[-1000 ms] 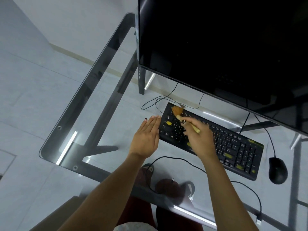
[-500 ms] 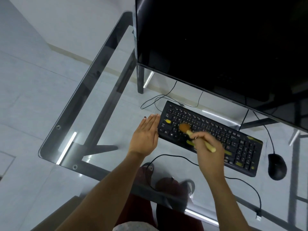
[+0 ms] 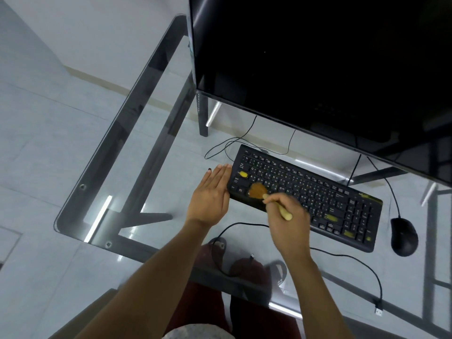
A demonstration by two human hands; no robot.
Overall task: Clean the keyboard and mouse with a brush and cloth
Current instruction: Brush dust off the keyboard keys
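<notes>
While both forearms reach in from the near edge, dark red trousers and sandalled feet show through the glass tabletop [image 3: 102, 152] below them. A loose black cable [image 3: 362, 263] loops across the near glass and ends in a USB plug [image 3: 378, 311] lying free near the right edge.

Right hand [image 3: 289, 223]: fingers curled round the pale wooden handle of a small brush [image 3: 269, 196], handle end sticking out past the knuckles. Brown bristle head rests on the keys at the lower left part of the black keyboard [image 3: 318, 192].

Left hand [image 3: 211, 196]: flat, fingers straight and together, palm down on the glass, its fingertip side lying against the keyboard's left end. It holds nothing.

Keyboard lies at a slant on the tabletop, left end farther, right end nearer. Yellow smears on several keys: one near the left edge, others toward the lower right and the top right corner.

Black mouse [image 3: 403, 237]: just beside the keyboard's right end, apart from it, cord running away toward the rear.

Farther back, thin cables trail behind the keyboard; a large dark monitor [image 3: 318, 57], screen black, stands over them. Pale tiled floor visible through the glass.
</notes>
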